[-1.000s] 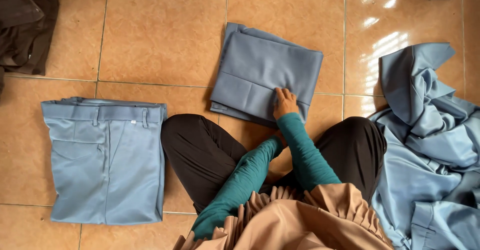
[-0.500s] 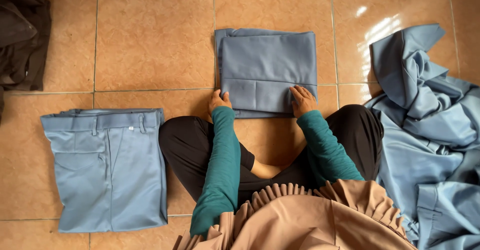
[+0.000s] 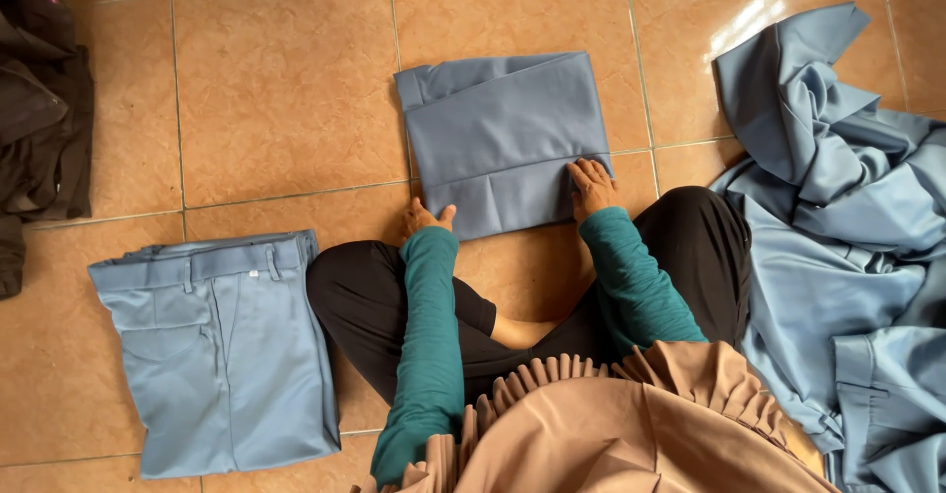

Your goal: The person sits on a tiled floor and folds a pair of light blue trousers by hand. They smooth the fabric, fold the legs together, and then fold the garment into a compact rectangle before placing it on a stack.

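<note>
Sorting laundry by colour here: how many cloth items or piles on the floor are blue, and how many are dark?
Blue: 3, namely the folded cloth under both hands, the folded trousers and the loose heap
Dark: 1, the dark pile at the left edge
Total: 4

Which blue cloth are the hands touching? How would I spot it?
Look at the orange tiled floor, just past the seated person's knees. The folded blue cloth lies there as a neat rectangle, with the left hand at its near-left corner and the right hand on its near edge. Unlike the folded trousers and the crumpled blue pile, it shows no waistband.
</note>
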